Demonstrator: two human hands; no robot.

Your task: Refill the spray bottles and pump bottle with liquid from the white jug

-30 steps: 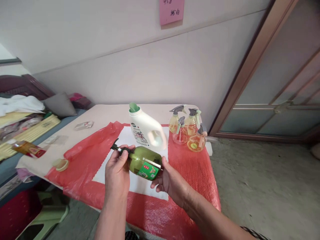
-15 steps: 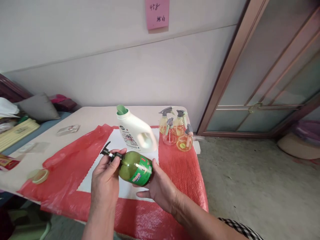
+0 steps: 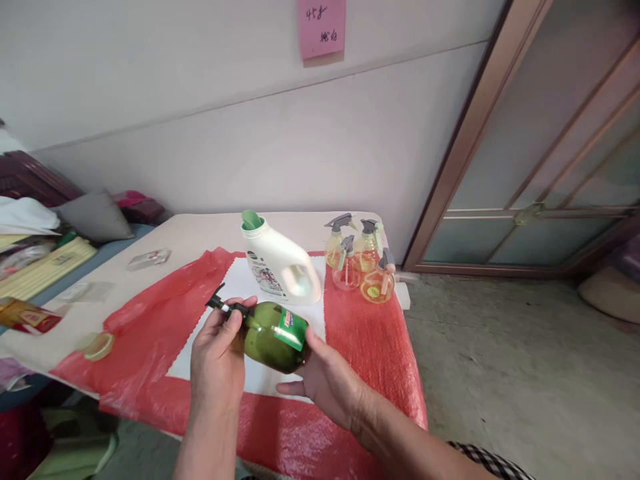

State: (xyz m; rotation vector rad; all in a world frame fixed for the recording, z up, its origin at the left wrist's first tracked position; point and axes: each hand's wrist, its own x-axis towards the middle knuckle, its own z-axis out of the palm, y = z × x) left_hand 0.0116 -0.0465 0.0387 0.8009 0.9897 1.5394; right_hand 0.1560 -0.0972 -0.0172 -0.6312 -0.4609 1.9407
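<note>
A green pump bottle with a black pump head and a green label lies on its side in the air, its pump to the left. My left hand grips it by the neck, thumb on the black collar. Round its base is my right hand, the fingers partly hidden beneath. Behind the bottle a white detergent jug with a green spout stands on a white cloth. Several clear spray bottles with grey triggers stand grouped to the right of the jug.
Red plastic sheeting covers much of the table. Toward the left lie a small round lid, a clear packet and a bottle of amber liquid. A pink note hangs on the wall; a framed glass door stands at right.
The pump bottle has rolled about its length, so its label now faces further up. Both hands keep hold of it. The whole view has shifted slightly, with things appearing further right.
</note>
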